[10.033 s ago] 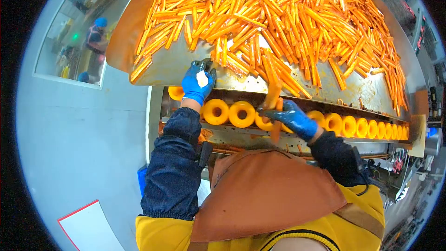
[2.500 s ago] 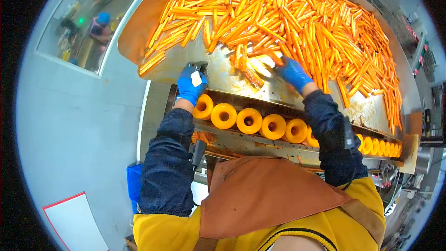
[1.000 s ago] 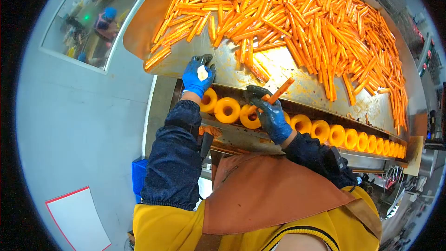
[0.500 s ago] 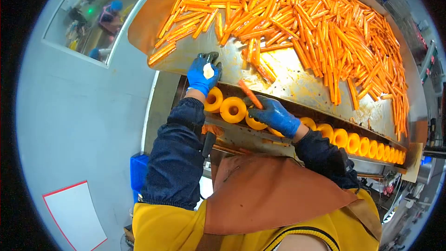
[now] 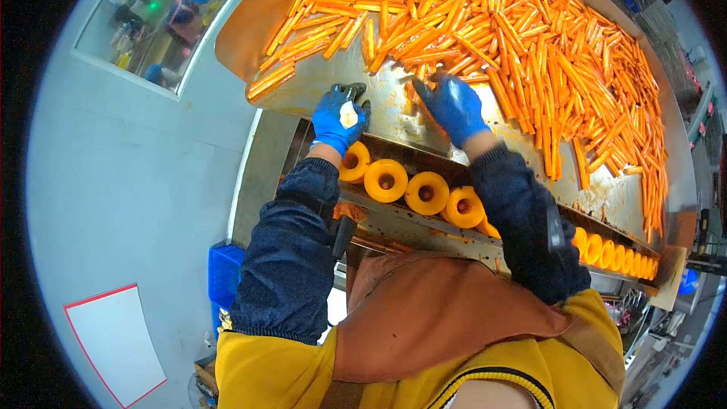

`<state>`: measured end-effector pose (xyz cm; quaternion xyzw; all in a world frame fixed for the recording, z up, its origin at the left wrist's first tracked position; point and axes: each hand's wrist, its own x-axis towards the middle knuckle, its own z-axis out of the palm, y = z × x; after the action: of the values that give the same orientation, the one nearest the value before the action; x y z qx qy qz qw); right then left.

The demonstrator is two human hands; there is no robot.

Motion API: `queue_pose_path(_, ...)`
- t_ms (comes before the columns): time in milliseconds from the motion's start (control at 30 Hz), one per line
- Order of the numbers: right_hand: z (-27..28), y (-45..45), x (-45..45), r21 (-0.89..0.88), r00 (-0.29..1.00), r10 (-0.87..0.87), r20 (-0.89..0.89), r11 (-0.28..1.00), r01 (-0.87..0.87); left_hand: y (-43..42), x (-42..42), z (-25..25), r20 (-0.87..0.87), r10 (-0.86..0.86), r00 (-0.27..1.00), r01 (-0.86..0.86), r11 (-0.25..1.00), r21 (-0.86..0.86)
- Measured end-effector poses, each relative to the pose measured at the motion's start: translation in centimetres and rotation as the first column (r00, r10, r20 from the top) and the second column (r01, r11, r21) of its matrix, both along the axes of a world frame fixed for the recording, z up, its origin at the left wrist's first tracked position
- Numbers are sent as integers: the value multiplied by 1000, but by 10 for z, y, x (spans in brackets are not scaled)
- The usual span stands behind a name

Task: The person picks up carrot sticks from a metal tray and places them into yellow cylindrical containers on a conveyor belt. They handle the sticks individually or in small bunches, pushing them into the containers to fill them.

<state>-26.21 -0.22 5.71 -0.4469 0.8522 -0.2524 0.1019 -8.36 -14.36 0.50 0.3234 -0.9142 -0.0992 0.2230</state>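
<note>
My left hand [image 5: 341, 120], in a blue glove with dark fingers, rests at the near left edge of the metal tray [image 5: 303, 87]. Its fingers curl around a small whitish piece [image 5: 348, 115] whose kind I cannot make out. My right hand [image 5: 453, 110], gloved the same way, is over the tray beside the near edge of the pile of orange-red sticks [image 5: 522, 53], which look like carrot sticks. Its thumb and fingers are apart, slightly blurred, with no stick visible in them. Below both hands runs a row of yellow funnel-shaped cups [image 5: 385, 180]; my right forearm hides some.
A grey wall [image 5: 144, 197] with a window [image 5: 151, 23] stands at the left; people are visible through the glass. A blue bin [image 5: 225, 276] is low beside my left arm. A dark handle [image 5: 344, 236] sticks up below the cups.
My right hand has moved from the cups up and away onto the tray; the orange stick it held no longer shows in it. My left hand has stayed nearly in place.
</note>
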Motion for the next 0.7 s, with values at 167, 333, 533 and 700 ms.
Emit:
queue_pose_path(167,-18,-41,-22,222,999,-45,-22,974,49,-1,0,-1,13,-22,1000,22,999,27)
queue_pose_path(333,-37,3,-78,166,963,27,268,983,-74,-3,-3,-1,1,-13,1000,13,997,74)
queue_pose_path(533,-2,56,-35,372,992,122,31,920,-125,-7,-2,-9,-14,-49,999,49,999,0)
queue_pose_path(700,-8,35,0,301,992,123,-12,947,-114,-2,-2,-4,-14,-29,999,29,999,35)
